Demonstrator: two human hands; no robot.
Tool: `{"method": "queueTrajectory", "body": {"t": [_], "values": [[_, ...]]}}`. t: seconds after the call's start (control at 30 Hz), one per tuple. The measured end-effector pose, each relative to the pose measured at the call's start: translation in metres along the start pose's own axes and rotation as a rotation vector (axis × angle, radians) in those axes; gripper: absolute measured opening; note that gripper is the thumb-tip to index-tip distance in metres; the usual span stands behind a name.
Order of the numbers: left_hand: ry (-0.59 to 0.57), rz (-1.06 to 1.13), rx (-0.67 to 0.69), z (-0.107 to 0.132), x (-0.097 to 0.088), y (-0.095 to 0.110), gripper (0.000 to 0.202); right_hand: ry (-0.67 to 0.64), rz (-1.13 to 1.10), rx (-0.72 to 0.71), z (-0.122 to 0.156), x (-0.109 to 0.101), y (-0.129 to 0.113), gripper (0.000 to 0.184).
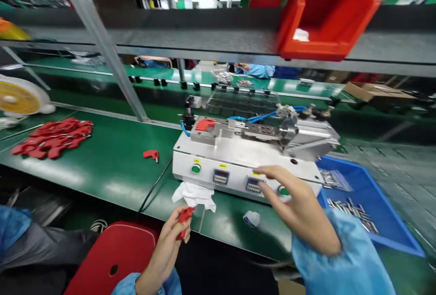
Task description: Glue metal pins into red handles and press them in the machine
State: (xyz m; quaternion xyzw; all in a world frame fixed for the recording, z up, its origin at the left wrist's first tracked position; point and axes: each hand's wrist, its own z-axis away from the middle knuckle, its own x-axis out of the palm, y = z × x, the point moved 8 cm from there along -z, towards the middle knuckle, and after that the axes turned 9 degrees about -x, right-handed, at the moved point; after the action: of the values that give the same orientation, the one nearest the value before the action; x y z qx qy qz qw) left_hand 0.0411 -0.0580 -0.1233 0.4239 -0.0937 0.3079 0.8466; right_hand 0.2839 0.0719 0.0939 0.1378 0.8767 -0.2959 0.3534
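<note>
Between the thumb and fingers of my left hand (169,236) is a small red plastic part (184,222), held over the bench's front edge. Just beyond it lies a crumpled white cloth (194,195). My right hand (296,204) hovers before the front panel of a white bench machine (235,159), thumb and forefinger apart, with nothing between them. Another red part (205,125) sits in the metal block at the machine's left end. A single red piece with a metal pin (151,154) lies on the green bench left of the machine.
A heap of red parts (56,136) covers the left bench, beside a fan (22,97). At right, a blue tray (391,222) holds metal pins (354,213). A red bin (327,52) is on the shelf overhead. A red stool (116,258) stands below; another person's leg (44,245) is at left.
</note>
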Motion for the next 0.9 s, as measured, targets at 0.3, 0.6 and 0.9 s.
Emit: {"method": "queueTrajectory", "body": {"t": [0.3,0.6,0.9], "values": [[0.054,-0.169,0.182,0.013,-0.041,0.009,0.061,-0.377,0.324,0.061,-0.207,0.122,0.063,0.008],[0.222,-0.683,0.847,0.021,-0.01,0.156,0.037,-0.222,0.343,0.082,-0.225,0.059,0.053,0.011],[0.349,-1.539,1.094,-0.027,0.19,0.263,0.029,-0.473,0.497,0.089,-0.102,0.022,0.064,0.011]]}}
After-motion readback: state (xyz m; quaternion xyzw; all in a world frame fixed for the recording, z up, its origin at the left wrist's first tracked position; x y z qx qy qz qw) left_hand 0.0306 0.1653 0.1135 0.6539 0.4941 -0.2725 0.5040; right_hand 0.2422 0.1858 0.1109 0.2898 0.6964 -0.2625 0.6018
